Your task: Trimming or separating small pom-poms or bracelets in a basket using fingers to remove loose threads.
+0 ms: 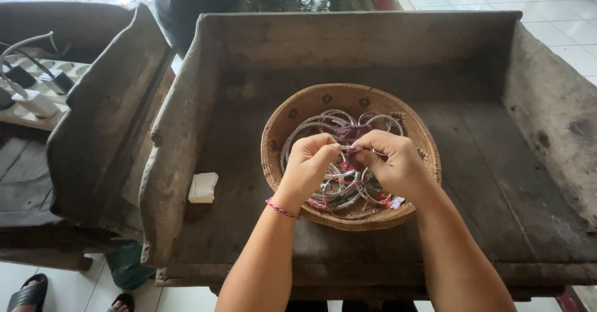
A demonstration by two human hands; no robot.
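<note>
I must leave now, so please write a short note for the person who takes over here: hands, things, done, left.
Left hand and right hand: both pinch a dark red cord between the fingertips, above the woven basket.
The basket sits in the wooden tray and holds the silver bangles.
Done: cannot tell.
Left: the bangles lie tangled in the basket.

One head-worn camera looks steeply down, close over the wooden tray (249, 45) and woven basket (292, 110).
</note>
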